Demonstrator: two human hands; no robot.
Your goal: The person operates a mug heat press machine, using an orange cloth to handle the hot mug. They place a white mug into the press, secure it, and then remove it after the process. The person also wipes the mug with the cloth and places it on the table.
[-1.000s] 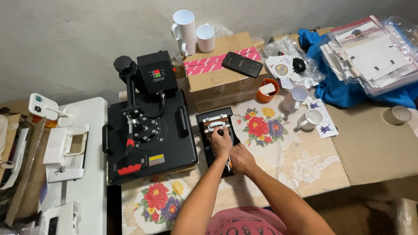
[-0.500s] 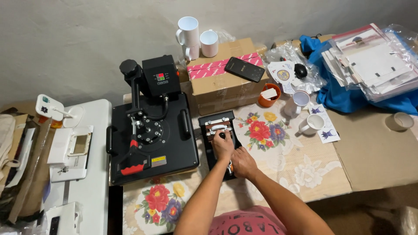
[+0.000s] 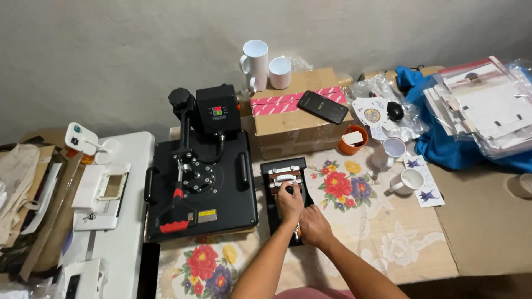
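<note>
1. The small black press (image 3: 280,171) lies at centre frame on the flowered cloth (image 3: 354,221), just right of the big heat press (image 3: 202,188).
2. Left hand (image 3: 290,204) is clamped on its black knob; right hand (image 3: 315,227) grips its near end.
3. No mug sits in it; white mugs (image 3: 407,181) wait at right.

Heat press (image 3: 202,188) crowds left; floral cloth (image 3: 366,221) seemingly open.
</note>
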